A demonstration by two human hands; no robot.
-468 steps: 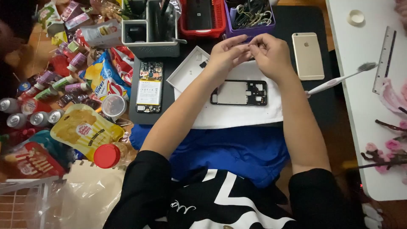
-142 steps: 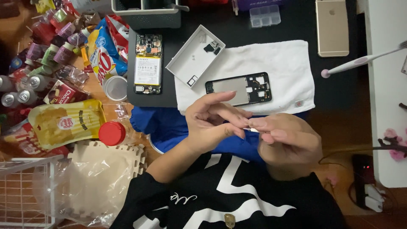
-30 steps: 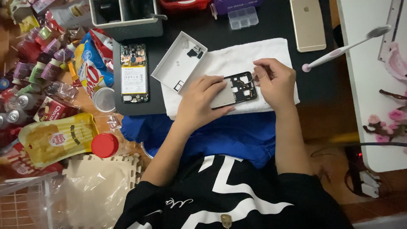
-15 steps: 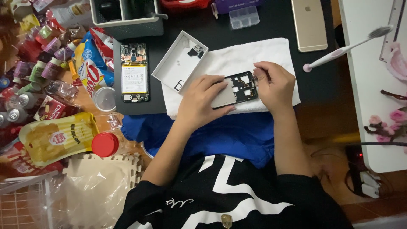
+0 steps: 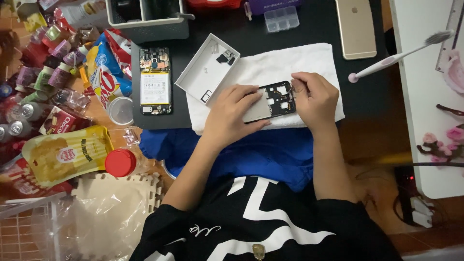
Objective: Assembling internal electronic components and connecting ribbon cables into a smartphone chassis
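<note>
An opened phone (image 5: 155, 80), its battery and boards bared, lies near the left edge of the black mat (image 5: 319, 26), beside a shallow white tray (image 5: 205, 67) keeping small loose parts together. On the white towel (image 5: 290, 60) at the mat's front edge, the left hand (image 5: 229, 116) presses flat, fingers spread, on a black phone frame (image 5: 276, 99) to steady it. The right hand (image 5: 314, 99) pinches its fingertips together at the frame's right end; whether they hold anything cannot be told. A gold phone (image 5: 356, 26) rests at the mat's right edge.
</note>
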